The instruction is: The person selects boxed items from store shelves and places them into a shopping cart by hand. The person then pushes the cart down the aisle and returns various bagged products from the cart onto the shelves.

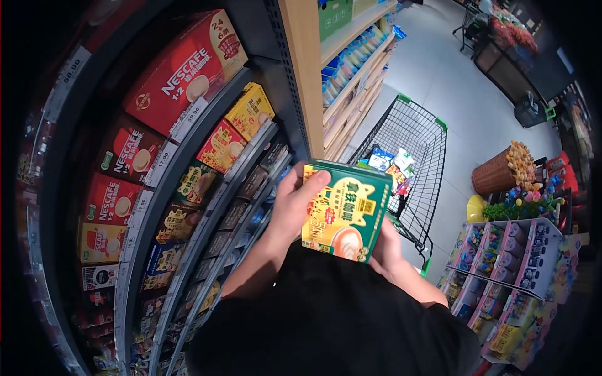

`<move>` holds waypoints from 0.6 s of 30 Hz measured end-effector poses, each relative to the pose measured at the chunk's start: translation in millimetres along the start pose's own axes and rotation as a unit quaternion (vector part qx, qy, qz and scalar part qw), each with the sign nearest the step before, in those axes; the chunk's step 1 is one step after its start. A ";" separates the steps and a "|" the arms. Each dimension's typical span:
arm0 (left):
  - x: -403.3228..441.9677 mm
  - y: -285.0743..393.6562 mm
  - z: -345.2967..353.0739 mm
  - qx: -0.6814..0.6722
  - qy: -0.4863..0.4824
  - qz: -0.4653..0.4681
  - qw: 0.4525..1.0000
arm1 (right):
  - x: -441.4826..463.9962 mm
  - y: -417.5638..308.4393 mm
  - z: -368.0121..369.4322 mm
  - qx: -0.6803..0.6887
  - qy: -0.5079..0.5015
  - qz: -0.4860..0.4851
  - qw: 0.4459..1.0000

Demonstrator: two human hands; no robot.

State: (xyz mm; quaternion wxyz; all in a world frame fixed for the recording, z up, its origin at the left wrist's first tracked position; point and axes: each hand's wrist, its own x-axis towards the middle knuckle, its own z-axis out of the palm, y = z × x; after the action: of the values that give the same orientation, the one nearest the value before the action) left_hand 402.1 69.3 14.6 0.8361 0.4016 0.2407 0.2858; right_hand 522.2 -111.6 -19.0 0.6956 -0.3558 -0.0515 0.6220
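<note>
Holding now, out in front of the black shirt (332,319): a green-and-yellow coffee box (345,210), tilted slightly, printed front turned up toward the head camera! Pinches the upper left part with the left hand (298,200), thumb laid across the front, fingers tucked behind and out of sight. Braces the lower right edge with the right hand (390,254); cannot tell how tightly closed, fingers mostly hidden behind the carton. Shows off, on that front, a frothy cup down low and bold lettering above.

Over to the left, close by: tiered shelves (160,166), packed tight. Takes in a large red Nescafé box (182,72) up top, smaller red Nescafé boxes (111,199) below, and on the next tier a yellow box (249,111) right beside a red-and-yellow one. Price labels (190,119) all along the shelf edges, too!

Looking ahead, beyond a pale wooden post (301,56): more racking, lined with blue packets (357,56). Just past the held box, on the grey floor (433,62), a black wire shopping cart (407,125) with green corners, bearing a few colourful packages (394,166). Off to the right, spots a brown wicker basket (498,172) and, nearer, a display stand (552,250) full of little goods, too small to make out.
</note>
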 end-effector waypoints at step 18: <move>7.2 -7.6 -2.5 0.032 0.093 0.023 0.995 | 7.2 -31.7 -22.0 -0.108 0.037 -0.111 0.987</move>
State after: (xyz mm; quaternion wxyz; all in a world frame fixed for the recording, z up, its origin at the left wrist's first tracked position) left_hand 407.9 71.5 5.8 0.7904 0.4051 0.3167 0.3330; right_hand 561.4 -113.8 -20.3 0.7194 -0.4438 -0.1312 0.5181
